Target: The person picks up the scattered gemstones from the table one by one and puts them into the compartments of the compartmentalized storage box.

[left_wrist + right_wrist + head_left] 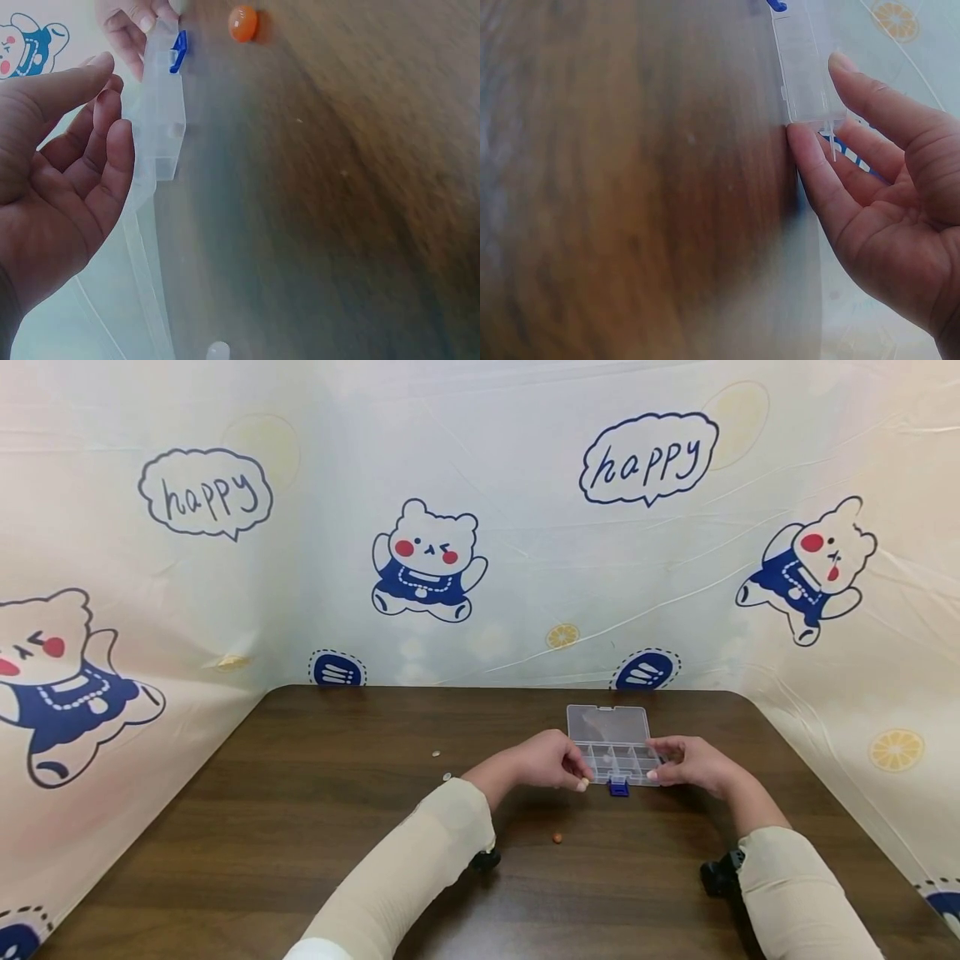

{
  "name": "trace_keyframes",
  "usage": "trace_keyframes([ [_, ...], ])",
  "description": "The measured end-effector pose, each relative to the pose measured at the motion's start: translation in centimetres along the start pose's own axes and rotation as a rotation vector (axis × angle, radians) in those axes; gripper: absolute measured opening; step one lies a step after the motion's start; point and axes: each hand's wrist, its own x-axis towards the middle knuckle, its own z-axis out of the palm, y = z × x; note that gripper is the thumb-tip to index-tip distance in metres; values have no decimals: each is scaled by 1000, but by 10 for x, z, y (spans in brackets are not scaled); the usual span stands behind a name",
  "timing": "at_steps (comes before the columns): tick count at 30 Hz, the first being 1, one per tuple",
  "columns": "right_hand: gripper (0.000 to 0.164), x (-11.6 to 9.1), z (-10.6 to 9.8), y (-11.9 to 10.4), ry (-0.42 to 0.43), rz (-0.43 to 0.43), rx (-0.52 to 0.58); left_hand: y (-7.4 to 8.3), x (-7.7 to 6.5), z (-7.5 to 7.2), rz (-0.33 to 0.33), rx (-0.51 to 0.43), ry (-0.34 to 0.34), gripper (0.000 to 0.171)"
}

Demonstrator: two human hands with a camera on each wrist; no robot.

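Note:
A clear plastic compartment box (632, 766) stands on the table with its lid (609, 724) raised and a blue latch (618, 788) at the front. My left hand (551, 760) is at the box's left front corner, thumb and fingertips together over what looks like a small yellowish piece (586, 782); the left wrist view hides it. At the other end, my right hand (693, 764) holds the box between thumb and fingers, also visible in the right wrist view (900, 180). A whitish piece (176, 129) shows through the box wall.
A shiny orange oval pill or bead (557, 838) lies on the brown table in front of the box. Two small whitish pieces (437, 753) lie beyond the left forearm. A printed cloth (525, 568) hangs around the table's back and sides.

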Motion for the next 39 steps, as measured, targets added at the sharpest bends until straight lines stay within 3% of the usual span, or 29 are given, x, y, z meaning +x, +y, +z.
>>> trace_keyframes([
  [6,78,-2,-1,-2,2,7,-20,5,7,0,16,36,-2,9],
  [18,75,0,1,-1,-12,-36,48,9,18,-1,34,51,12,11],
  [29,77,1,-1,1,2,-18,12,13,26,-4,17,106,18,10],
  [39,77,1,-1,1,4,-22,-10,13,35,-5,-8,88,34,11],
])
